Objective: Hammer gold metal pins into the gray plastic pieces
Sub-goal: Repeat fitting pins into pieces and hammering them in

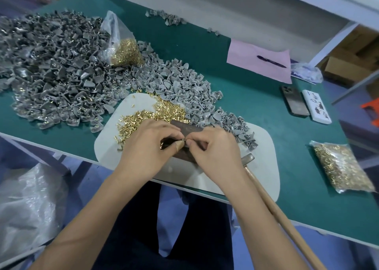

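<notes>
Over the dark block (185, 129), our left hand (147, 146) and right hand (213, 146) pinch one tiny, slippery pin (185, 140) by its shaft.

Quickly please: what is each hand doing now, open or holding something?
Left hand: fingers pinch a small part, too small to identify.
Right hand: pinches it too.

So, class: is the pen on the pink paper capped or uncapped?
Cannot tell. The pen lies flat on the pink paper, but it is too small and dark to show a cap.
</notes>
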Demonstrator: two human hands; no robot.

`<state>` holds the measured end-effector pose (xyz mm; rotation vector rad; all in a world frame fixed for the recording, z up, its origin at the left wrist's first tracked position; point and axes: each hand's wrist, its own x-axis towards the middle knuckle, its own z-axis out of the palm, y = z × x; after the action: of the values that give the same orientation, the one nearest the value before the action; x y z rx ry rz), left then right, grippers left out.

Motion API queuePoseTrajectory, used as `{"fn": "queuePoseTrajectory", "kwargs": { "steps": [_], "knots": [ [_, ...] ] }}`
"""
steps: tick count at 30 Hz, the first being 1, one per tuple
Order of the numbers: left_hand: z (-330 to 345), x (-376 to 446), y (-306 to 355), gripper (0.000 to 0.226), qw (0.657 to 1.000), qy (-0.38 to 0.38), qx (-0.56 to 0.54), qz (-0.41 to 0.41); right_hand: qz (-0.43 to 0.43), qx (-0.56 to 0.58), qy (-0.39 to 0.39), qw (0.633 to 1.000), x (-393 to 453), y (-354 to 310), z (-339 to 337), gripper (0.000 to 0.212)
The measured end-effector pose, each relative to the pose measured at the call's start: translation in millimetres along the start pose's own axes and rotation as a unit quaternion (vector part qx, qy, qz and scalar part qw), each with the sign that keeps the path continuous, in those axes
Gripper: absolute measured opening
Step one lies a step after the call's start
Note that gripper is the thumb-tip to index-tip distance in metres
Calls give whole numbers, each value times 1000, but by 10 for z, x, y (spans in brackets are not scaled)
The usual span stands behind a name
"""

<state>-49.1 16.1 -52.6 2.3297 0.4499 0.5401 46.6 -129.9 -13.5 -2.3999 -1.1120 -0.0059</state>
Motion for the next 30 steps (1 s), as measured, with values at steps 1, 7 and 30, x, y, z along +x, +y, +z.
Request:
{"fn": "queuePoseTrajectory", "kwargs": {
  "steps": [1, 7, 30],
  "knots": [
    [-2, 2, 6, 8, 1000, -2, 1, 0, 3, -2, -3, 1000, 1, 9, -4, 14],
    [-3, 6, 26, 6, 998, -20, -54, 0, 0, -32, 20, 999, -80, -5, -19, 13],
    [164, -117, 120, 11, 995, -53, -90, -5, 288, 67, 52, 954, -928, 943, -370, 25]
  ]
}}
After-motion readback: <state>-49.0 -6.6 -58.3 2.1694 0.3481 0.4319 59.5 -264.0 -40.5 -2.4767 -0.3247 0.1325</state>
